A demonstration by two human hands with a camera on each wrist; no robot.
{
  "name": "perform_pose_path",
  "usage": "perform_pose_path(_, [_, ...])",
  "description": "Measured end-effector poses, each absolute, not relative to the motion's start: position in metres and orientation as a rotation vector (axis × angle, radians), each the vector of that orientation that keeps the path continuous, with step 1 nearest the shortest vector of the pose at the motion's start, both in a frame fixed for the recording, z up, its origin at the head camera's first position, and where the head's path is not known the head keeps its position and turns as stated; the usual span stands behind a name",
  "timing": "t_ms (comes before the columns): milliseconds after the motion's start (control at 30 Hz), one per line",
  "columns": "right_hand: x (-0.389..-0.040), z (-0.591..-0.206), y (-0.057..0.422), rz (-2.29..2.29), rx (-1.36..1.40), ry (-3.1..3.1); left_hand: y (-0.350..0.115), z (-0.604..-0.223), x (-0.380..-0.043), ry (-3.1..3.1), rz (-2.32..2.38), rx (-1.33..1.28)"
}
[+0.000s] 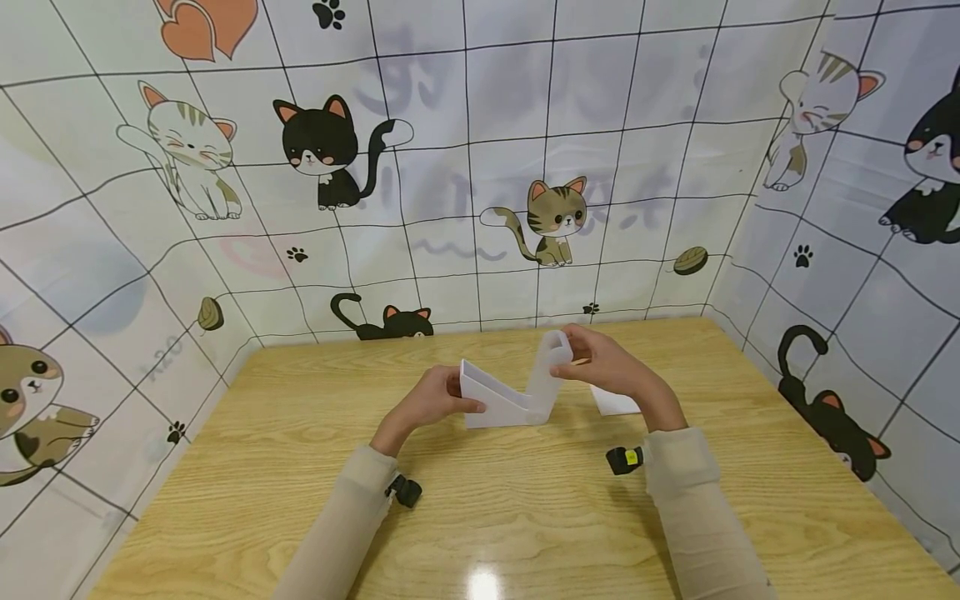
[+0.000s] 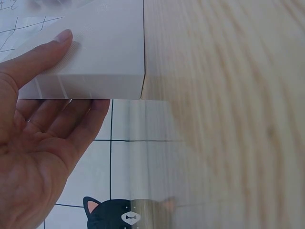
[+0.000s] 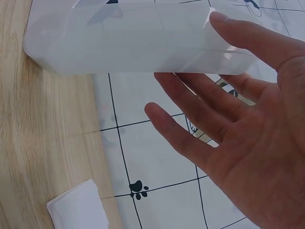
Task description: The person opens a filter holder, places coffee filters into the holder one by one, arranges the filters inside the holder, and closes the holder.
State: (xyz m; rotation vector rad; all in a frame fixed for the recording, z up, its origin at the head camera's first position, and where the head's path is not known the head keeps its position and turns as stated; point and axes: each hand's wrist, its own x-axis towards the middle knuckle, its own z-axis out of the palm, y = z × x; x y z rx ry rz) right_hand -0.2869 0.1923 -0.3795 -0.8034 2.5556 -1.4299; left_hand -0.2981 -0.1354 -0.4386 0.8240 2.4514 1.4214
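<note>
A person's left hand (image 1: pixel 431 396) and right hand (image 1: pixel 603 362) grip opposite ends of a white holder (image 1: pixel 491 408) between thumb and fingers, apparently positioning it at mid-desk (image 1: pixel 450 517); whether its base touches down is hard to tell. Next calls for a light, level hold. One end is opaque and slope-sided, the other translucent and rounded.

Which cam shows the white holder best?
Head view: both ends of the white holder are in frame, though the left hand and right hand cover parts. Left wrist: mostly the opaque end, close up. Right wrist: mostly the translucent end, close up.
</note>
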Motion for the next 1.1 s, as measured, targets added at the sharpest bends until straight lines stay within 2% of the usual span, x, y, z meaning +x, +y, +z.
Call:
perform_pose_path(333, [-0.288,-0.381,0.197,-1.428,-0.811,2.548,-0.135,-0.438,-0.299,2.439,1.406,0.807])
perform_pose_path(567, [-0.288,-0.381,0.199,-1.43,-0.817,2.536,-0.132,-0.41,-0.278,2.427,1.411,0.824])
perform_pose_path(767, [-0.288,-0.38,0.2,-1.429,-0.805,2.537,-0.132,-0.407,-0.276,2.443,1.407,0.829])
perform_pose_path(900, [-0.288,-0.38,0.201,-1.423,-0.804,2.539,-0.132,-0.41,-0.279,2.45,1.399,0.82])
perform_pose_path(1100, [-0.289,-0.38,0.205,-1.418,-0.806,2.533,-0.134,-0.434,-0.297,2.451,1.396,0.811])
